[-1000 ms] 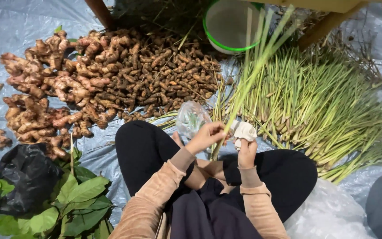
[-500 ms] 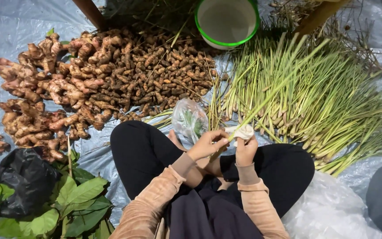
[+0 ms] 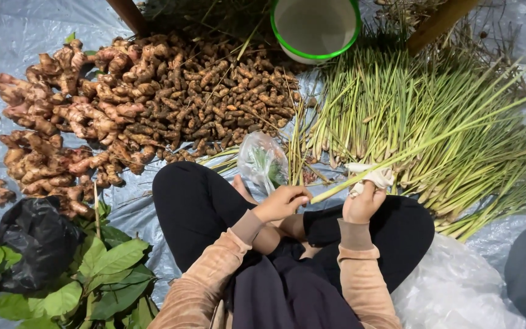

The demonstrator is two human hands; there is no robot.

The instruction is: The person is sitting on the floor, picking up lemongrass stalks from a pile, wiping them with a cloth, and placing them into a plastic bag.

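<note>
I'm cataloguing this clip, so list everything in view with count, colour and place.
lemongrass stalk: one, green, held across the lap
white cloth: one, wrapped round the stalk at the right hand
lemongrass pile: many, green, right
rhizome heap: many, brown, upper left
bucket: one, green-rimmed, top centre
clear bag: one, by the knee
black bag: one, lower left
leaves: several, green, lower left
plastic sheet: grey, underneath
left hand: grips stalk end
right hand: grips cloth

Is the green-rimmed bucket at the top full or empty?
Empty: the green-rimmed bucket stands upright, its pale inside bare as far as the view shows.
</note>
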